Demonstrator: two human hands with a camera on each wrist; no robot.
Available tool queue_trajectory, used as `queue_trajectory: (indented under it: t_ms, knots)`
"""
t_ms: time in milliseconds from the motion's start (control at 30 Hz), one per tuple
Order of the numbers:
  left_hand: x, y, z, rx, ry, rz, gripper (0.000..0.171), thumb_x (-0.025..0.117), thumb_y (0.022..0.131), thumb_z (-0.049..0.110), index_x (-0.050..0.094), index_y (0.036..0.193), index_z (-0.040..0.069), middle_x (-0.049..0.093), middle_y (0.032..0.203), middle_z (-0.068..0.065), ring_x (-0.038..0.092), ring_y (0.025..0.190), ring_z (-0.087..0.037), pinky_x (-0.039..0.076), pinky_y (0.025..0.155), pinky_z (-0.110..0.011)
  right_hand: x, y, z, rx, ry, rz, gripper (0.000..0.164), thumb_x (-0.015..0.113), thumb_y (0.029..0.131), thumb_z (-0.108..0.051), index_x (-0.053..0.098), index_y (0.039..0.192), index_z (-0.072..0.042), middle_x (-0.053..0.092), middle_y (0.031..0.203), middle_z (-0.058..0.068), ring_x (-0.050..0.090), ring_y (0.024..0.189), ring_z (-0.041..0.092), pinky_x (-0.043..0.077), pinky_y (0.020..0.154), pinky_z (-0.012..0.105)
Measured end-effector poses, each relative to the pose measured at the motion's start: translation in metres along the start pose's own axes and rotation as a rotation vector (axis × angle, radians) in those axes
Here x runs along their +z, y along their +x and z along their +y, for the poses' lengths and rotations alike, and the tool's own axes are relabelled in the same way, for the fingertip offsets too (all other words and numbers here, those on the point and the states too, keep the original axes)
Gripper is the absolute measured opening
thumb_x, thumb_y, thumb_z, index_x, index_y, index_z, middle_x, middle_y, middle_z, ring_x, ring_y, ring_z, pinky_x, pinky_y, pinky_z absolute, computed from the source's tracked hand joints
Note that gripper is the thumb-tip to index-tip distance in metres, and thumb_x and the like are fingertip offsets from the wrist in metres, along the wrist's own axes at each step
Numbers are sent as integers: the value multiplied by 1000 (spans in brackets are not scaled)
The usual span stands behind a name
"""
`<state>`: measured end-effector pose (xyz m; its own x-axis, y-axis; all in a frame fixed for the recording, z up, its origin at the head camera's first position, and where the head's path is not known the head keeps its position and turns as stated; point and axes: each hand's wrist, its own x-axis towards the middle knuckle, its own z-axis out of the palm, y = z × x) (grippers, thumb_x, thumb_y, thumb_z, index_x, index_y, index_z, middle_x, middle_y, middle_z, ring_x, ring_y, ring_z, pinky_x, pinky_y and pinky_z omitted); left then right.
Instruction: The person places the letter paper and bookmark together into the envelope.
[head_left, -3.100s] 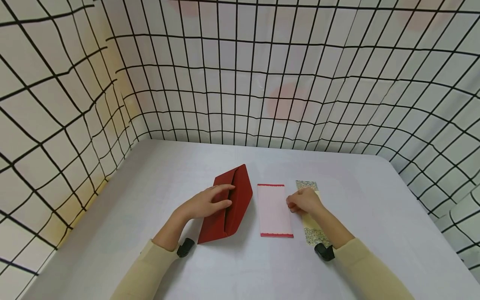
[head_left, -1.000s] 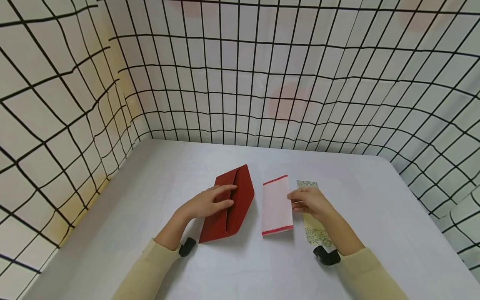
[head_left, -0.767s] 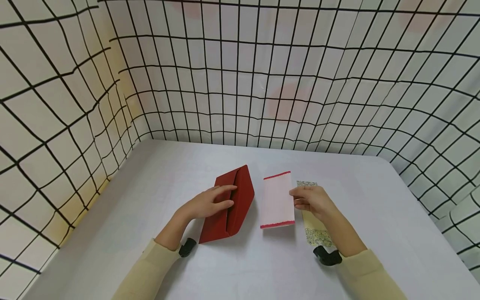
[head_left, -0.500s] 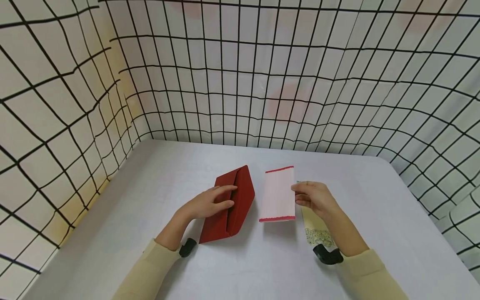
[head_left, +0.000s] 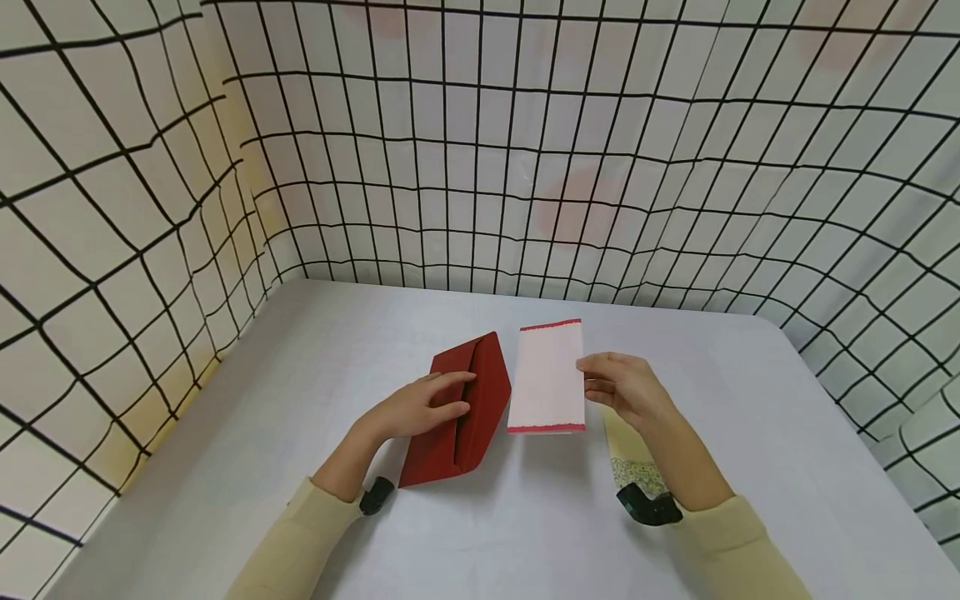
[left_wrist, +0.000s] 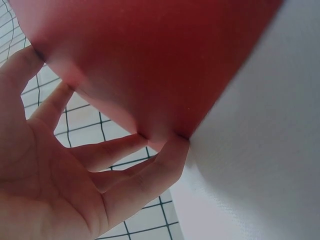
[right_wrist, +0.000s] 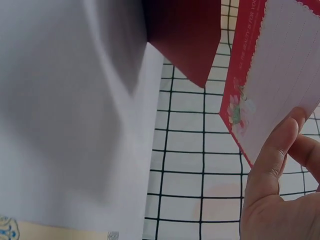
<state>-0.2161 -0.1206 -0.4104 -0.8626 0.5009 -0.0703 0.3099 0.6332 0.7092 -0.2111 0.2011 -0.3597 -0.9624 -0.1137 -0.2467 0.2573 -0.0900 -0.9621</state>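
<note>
A red envelope [head_left: 442,425] stands tilted on the table, its flap side toward the right and a dark slit along its opening. My left hand [head_left: 416,404] holds it, with the fingertips spread over the opening; the left wrist view shows fingertips at the edge of the red paper [left_wrist: 150,65]. My right hand [head_left: 626,387] pinches the right edge of a pale pink lined letter sheet [head_left: 547,379] with red borders, raised above the table beside the envelope. Printed flowers and small lettering show on the sheet [right_wrist: 275,75] in the right wrist view.
A yellow patterned paper strip [head_left: 633,458] lies on the white table [head_left: 480,533], partly hidden under the right forearm. Walls of white cloth with black grid netting [head_left: 480,167] rise at the back and both sides. A white roll-like shape [head_left: 930,433] stands at the right edge.
My right hand has taken the pink sheet's edge and lifted it off the table, moving it away from me and then slightly left toward the envelope. The left hand and envelope stay nearly still.
</note>
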Motion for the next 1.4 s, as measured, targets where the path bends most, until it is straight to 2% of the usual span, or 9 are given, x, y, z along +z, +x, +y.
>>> queue_trajectory:
  t_ms: [500, 700, 833, 1167, 1400]
  knots:
    - [0, -1, 1, -17, 18, 2, 52, 58, 96, 43, 46, 145, 31, 45, 145, -7, 34, 138, -31, 36, 104, -54, 22, 5, 0, -6, -19, -31, 7, 66, 92, -7, 65, 86, -3, 65, 79, 5, 61, 64, 12, 55, 64, 21]
    - [1, 0, 2, -27, 8, 3, 53, 59, 96, 43, 46, 145, 31, 44, 145, -8, 40, 133, -29, 39, 102, -53, 29, 11, 7, 10, -31, -44, 6, 65, 91, -4, 63, 88, 0, 64, 76, 5, 62, 61, 11, 55, 62, 22]
    - [2, 0, 2, -35, 7, 6, 52, 59, 96, 43, 46, 145, 32, 44, 144, -7, 41, 131, -28, 41, 100, -52, 35, 14, 11, 22, -65, -22, 10, 66, 91, -5, 62, 92, 4, 65, 76, 6, 62, 60, 12, 55, 62, 22]
    - [4, 1, 4, -80, 33, 3, 52, 59, 95, 46, 46, 145, 35, 44, 147, -9, 25, 143, -32, 39, 101, -57, 42, 17, 17, 26, -126, -16, 18, 67, 90, -6, 61, 97, 9, 63, 74, 7, 62, 57, 10, 55, 60, 22]
    - [3, 0, 4, -84, 37, 7, 53, 59, 95, 46, 46, 145, 35, 45, 147, -10, 25, 143, -33, 39, 100, -58, 52, 19, 17, 17, -206, -5, 24, 68, 89, -7, 61, 100, 12, 62, 74, 7, 61, 55, 10, 55, 58, 22]
